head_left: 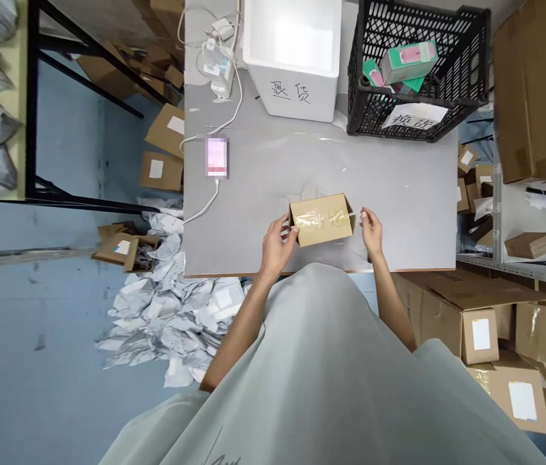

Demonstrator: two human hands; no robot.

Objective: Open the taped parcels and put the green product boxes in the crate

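A small brown cardboard box point(321, 221), sealed along its top with shiny clear tape, lies slightly tilted near the front edge of the grey table point(399, 194). My left hand point(278, 247) grips its left end, thumb on the top and fingers at the side. Just off the right end is my right hand point(371, 231), its fingers closed in a pinch. A thin pale strip shows between that end of the box and the fingertips; whether it is tape or a tool's tip I cannot make out.
At the back stand a white foam box point(296, 93) and a black plastic crate point(357, 110) holding green-and-pink boxes point(409, 61). A lit phone point(217, 157) lies on the left with its cable. Grey parcels point(156, 303) heap on the floor; cartons point(447, 303) stand right.
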